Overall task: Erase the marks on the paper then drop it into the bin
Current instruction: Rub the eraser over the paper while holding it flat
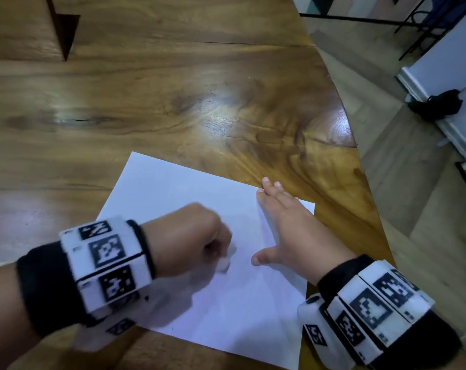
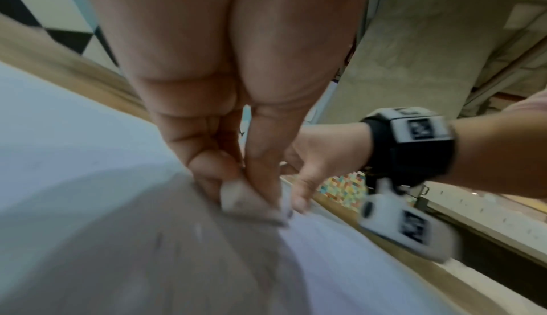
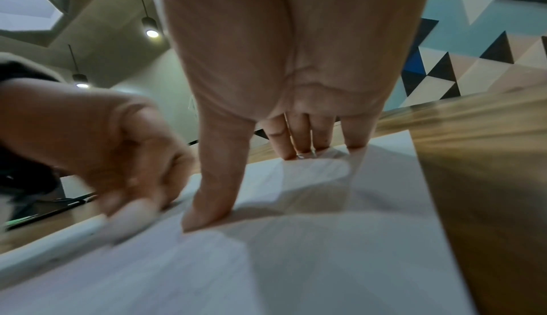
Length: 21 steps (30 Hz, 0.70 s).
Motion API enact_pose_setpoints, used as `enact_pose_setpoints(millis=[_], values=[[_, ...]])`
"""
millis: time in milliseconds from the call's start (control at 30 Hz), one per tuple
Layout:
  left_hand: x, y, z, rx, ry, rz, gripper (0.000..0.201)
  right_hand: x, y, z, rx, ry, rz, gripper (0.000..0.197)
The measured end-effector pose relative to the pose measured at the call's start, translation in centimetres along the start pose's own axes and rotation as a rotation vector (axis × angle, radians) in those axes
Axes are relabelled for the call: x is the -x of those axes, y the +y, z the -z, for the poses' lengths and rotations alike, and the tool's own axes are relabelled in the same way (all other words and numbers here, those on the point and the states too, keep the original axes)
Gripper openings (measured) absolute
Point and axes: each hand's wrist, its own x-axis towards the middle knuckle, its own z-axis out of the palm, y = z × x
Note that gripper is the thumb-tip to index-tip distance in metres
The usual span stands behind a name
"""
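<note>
A white sheet of paper [image 1: 189, 193] lies at the near right of the wooden table [image 1: 173, 89]. My left hand [image 1: 199, 241] is curled over the middle of the sheet and pinches a white eraser [image 1: 225, 263] whose tip touches the paper; the hand is blurred. The left wrist view shows the eraser [image 2: 236, 195] between thumb and fingers, pressed on the paper [image 2: 74, 137]. My right hand [image 1: 282, 222] lies flat on the sheet's right part, fingers straight, thumb spread toward the eraser. In the right wrist view its fingertips [image 3: 302, 149] press the paper [image 3: 296, 261]. No bin is in view.
The table's curved right edge [image 1: 351, 134] runs just past the paper. Beyond it is tiled floor [image 1: 413, 209], a black object [image 1: 437, 104] by a white base, and dark metal legs [image 1: 413, 25] at the top right.
</note>
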Motion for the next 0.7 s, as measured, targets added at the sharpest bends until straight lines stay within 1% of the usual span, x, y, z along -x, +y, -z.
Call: enact_pose_setpoints(millis=[67, 100, 167, 200, 300, 367, 400, 433, 500, 567, 600, 667, 700], values=[[-2.4, 0.0, 0.9, -0.041, 0.145, 0.052, 0.008, -0.1, -0.1, 0.0, 0.004, -0.002, -0.003, 0.111], [-3.5, 0.1, 1.3, -0.043, 0.186, 0.084, 0.010, -0.1, 0.0, 0.0, 0.002, -0.005, -0.005, 0.111], [-4.6, 0.3, 1.5, -0.027, 0.188, 0.115, 0.011, -0.1, 0.0, -0.1, -0.003, -0.007, -0.002, 0.111], [-4.2, 0.5, 1.3, -0.034, 0.173, 0.108, 0.008, -0.1, 0.1, -0.1, -0.004, -0.004, 0.002, 0.111], [-1.1, 1.0, -0.3, -0.031, 0.090, 0.005, 0.007, 0.0, 0.2, 0.0, 0.003, -0.004, 0.013, 0.111], [1.2, 1.1, -1.2, 0.106, -0.019, 0.034, 0.004, 0.1, 0.2, 0.0, 0.008, -0.013, 0.024, 0.110], [1.6, 0.9, -1.6, 0.144, -0.041, 0.046, 0.008, 0.1, 0.2, 0.0, 0.011, -0.015, 0.027, 0.110], [1.8, 0.9, -1.5, 0.121, -0.045, 0.033, 0.011, 0.1, 0.2, -0.1, 0.015, -0.017, 0.028, 0.109], [0.7, 0.9, -1.0, 0.020, 0.012, 0.000, 0.011, 0.0, 0.2, -0.1, 0.018, -0.018, 0.024, 0.109], [-1.2, 1.0, 0.1, -0.004, 0.115, 0.064, 0.008, 0.0, 0.1, 0.0, 0.022, -0.021, 0.013, 0.110], [-2.3, 0.8, 0.4, -0.008, 0.160, 0.102, 0.013, 0.0, 0.0, 0.0, 0.021, -0.022, 0.009, 0.110], [-3.7, 0.8, 1.1, -0.001, 0.179, 0.150, 0.022, 0.0, -0.1, 0.0, 0.010, -0.020, -0.001, 0.109], [-3.9, 0.8, 1.2, -0.004, 0.175, 0.149, 0.021, 0.0, -0.1, 0.1, 0.006, -0.023, -0.004, 0.109]])
